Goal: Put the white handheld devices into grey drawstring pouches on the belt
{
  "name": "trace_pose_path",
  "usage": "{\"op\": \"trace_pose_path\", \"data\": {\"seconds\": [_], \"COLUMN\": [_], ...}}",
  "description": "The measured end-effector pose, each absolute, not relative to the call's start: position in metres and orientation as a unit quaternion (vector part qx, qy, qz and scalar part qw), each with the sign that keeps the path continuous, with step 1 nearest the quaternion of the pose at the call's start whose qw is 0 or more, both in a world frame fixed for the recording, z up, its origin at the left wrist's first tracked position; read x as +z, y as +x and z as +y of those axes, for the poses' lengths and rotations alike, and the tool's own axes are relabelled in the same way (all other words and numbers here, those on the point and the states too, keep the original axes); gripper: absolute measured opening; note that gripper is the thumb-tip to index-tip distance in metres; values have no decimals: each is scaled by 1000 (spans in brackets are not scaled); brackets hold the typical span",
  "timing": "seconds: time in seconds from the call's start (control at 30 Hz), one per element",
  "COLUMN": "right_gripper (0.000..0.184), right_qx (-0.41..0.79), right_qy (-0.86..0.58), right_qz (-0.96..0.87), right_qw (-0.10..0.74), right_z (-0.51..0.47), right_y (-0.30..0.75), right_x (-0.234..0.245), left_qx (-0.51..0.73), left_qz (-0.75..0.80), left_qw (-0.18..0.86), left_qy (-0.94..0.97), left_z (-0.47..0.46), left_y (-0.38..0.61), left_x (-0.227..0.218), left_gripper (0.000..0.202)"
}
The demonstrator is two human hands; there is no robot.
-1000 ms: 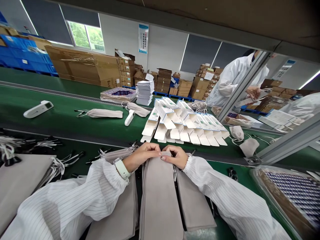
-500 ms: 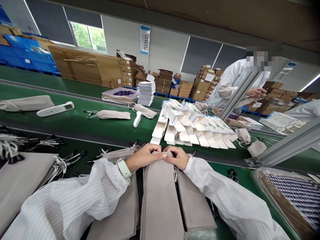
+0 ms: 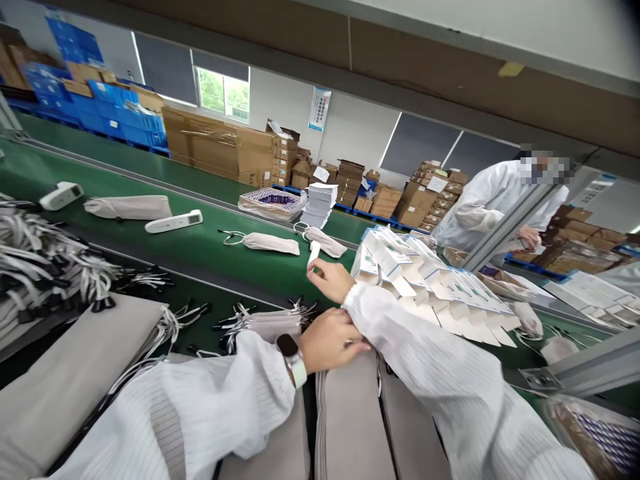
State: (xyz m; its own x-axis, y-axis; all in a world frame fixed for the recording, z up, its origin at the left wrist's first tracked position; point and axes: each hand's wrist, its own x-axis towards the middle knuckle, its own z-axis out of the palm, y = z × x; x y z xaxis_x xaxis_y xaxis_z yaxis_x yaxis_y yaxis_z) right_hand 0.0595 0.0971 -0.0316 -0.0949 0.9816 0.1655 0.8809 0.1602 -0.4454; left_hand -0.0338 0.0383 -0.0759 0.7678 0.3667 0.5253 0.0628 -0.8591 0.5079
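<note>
My right hand (image 3: 334, 279) reaches across my left wrist's far side to the belt. Its thumb and fingers pinch the near end of a small white handheld thermometer (image 3: 315, 250). My left hand (image 3: 333, 340) is curled at the top end of a stack of grey cloth drawstring pouches (image 3: 353, 417); its fingertips are partly hidden, but they close on the top pouch's mouth. Just past the thermometer lies a filled grey pouch (image 3: 327, 243). Another pouch (image 3: 273, 243) and a longer white thermometer (image 3: 174, 221) lie further left.
Opened white cartons (image 3: 430, 280) are piled right of my right hand. More grey pouches (image 3: 85, 373) with white cords lie at left. A metal post (image 3: 520, 217) rises at right, near a plastic-wrapped tray (image 3: 595, 427). A co-worker (image 3: 493, 200) stands beyond it.
My right hand has left the pouch's mouth and moved forward to the small white thermometer. My left hand stays at the pouch stack. The view has swung left.
</note>
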Motion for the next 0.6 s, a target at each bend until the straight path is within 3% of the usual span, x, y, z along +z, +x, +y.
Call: {"op": "trace_pose_path", "data": {"seconds": [0.1,0.17,0.33,0.5,0.6], "right_gripper": [20,18,6,27,47], "right_qx": [108,116,159,235,300], "right_qy": [-702,-722,-732,-660,-532], "right_qz": [-678,-651,-589,-561,-531], "right_qw": [191,203,303,442,587], "right_z": [153,175,182,144,102], "right_y": [54,57,79,112,125], "right_x": [-53,-67,-89,-72,-47], "left_qx": [325,337,361,342,331], "left_qz": [49,23,38,62,69], "left_qw": [-16,-107,-131,-113,-108], "left_qy": [944,935,923,931,935], "left_z": [28,24,25,23,21], "left_y": [-33,-32,-31,-32,-33], "left_x": [-77,-79,-82,-78,-75], "left_gripper": [18,19,19,19,17]}}
